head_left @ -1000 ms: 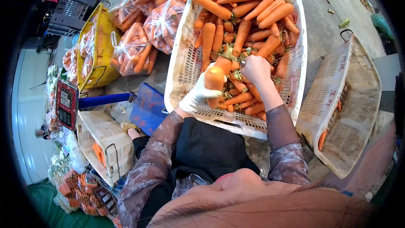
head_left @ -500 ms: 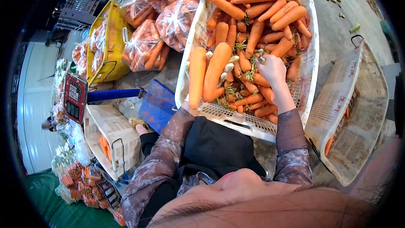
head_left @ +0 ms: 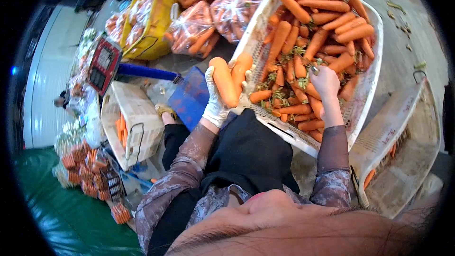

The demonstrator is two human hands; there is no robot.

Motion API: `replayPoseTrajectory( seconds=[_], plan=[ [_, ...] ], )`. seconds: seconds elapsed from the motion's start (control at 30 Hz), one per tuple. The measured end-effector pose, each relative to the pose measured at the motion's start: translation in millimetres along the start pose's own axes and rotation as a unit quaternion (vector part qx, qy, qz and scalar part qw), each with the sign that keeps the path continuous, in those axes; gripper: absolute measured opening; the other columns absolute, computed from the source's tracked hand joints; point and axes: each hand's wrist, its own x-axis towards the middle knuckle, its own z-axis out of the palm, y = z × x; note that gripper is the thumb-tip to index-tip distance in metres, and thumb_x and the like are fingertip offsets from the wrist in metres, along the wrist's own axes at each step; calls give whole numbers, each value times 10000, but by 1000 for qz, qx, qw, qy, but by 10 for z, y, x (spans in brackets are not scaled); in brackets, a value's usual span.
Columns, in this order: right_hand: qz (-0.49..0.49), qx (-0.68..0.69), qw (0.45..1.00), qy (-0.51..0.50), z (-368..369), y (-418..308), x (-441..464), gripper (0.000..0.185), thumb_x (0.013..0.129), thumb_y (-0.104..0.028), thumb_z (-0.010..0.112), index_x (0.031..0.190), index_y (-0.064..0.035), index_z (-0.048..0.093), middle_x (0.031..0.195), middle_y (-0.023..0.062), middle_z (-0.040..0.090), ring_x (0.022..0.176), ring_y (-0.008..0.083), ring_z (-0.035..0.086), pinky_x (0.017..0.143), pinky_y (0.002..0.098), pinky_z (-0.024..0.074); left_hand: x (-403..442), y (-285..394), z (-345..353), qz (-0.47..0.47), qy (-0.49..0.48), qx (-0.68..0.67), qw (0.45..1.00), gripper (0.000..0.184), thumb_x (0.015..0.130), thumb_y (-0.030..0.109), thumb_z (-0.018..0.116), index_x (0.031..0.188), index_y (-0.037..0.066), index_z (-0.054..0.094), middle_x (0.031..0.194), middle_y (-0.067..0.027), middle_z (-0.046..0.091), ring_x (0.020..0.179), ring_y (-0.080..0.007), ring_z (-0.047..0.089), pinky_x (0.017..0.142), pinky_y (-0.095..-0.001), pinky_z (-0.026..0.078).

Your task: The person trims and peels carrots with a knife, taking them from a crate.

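Clasping two thick orange carrots (head_left: 222, 83) in white-gloved left hand (head_left: 214, 108), small metal tool (head_left: 314, 70) in bare right hand (head_left: 327, 84); many leafy-topped carrots (head_left: 296, 109) unbagged in white plastic crate (head_left: 255, 23), others already in clear plastic bags (head_left: 234, 12).

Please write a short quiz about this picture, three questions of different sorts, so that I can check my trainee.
1. Multiple choice: what is in the grip of the gloved left hand?
A) a plastic bag
B) two carrots
C) a cabbage

2. True or false: the right hand, over the white crate of loose carrots, wears no glove.

3. Fill in the missing word: the crate beside the tied plastic bags is ______ in colour.

Key: 1 B; 2 true; 3 yellow.
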Motion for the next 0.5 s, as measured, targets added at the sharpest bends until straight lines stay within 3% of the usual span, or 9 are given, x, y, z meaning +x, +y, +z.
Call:
replayPoseTrajectory(
  seconds=[0.07, 0.1, 0.13, 0.17, 0.2, 0.27, 0.33, 0.4, 0.5],
  plan=[
    [-30, 12, 999, 3, 72, -15, -5, 328, 793, -390, 621, 830, -73, 695, 778, 187, 661, 760, 357, 652, 688, 456, 518, -207, 156, 62, 35, -4, 11, 999, 641, 722, 481, 701, 1220, 105, 555, 1433, -275, 221, 1150, -351, 427, 868, -411, 484],
    [-75, 20, 995, 57, 109, -74, -50, 290, 806, -343, 635, 742, -61, 661, 697, 153, 644, 658, 337, 636, 610, 435, 506, -287, 214, 76, 55, -2, -8, 998, 646, 718, 480, 699, 1220, 102, 553, 1416, -270, 245, 1157, -350, 422, 865, -410, 487],
    [-89, 25, 994, 62, 141, -151, -90, 290, 806, -343, 635, 742, -61, 661, 697, 153, 644, 658, 337, 636, 610, 435, 506, -312, 251, 85, 72, -4, -28, 997, 651, 715, 480, 697, 1221, 98, 552, 1400, -266, 269, 1164, -350, 418, 862, -408, 489],
    [-152, 94, 978, 111, 119, -262, -153, 274, 809, -306, 643, 686, -62, 617, 646, 135, 611, 607, 319, 611, 564, 414, 488, -337, 221, 157, 118, 35, -27, 992, 598, 721, 490, 675, 1156, 91, 577, 1330, -235, 366, 1101, -359, 472, 831, -413, 502],
    [-211, 159, 951, 160, 88, -362, -215, 286, 812, -270, 651, 630, -63, 572, 595, 117, 579, 556, 301, 587, 519, 393, 469, -335, 244, 150, 121, 24, -27, 992, 598, 721, 490, 675, 1156, 91, 577, 1330, -235, 366, 1101, -359, 472, 831, -413, 502],
    [-305, 185, 903, 238, 63, -602, -384, 312, 806, -219, 667, 592, -83, 486, 552, 91, 497, 489, 275, 525, 462, 376, 416, -257, 234, 101, 269, 180, 120, 939, 613, 756, 538, 636, 1089, 30, 554, 1109, -121, 554, 997, -264, 549, 845, -378, 492],
    [-334, 147, 893, 264, 80, -686, -488, 298, 804, -220, 669, 612, -93, 480, 569, 87, 478, 490, 277, 518, 451, 385, 395, -204, 0, 379, 263, 200, 170, 928, 615, 769, 584, 589, 1040, 34, 550, 1007, -102, 585, 905, -228, 588, 859, -369, 489],
    [-329, 167, 891, 265, 91, -678, -500, 280, 808, -208, 664, 627, -95, 483, 576, 81, 465, 489, 284, 506, 449, 392, 386, -131, -183, 508, 257, 221, 191, 921, 597, 773, 599, 525, 982, 45, 596, 926, -109, 628, 825, -253, 607, 746, -377, 518],
    [-313, 171, 894, 271, 91, -610, -469, 284, 812, -207, 663, 623, -94, 483, 576, 82, 471, 505, 285, 518, 452, 384, 393, -67, -361, 658, 239, 215, 248, 914, 587, 795, 602, 492, 975, 56, 613, 921, -91, 642, 815, -233, 611, 775, -359, 506]
  ],
)
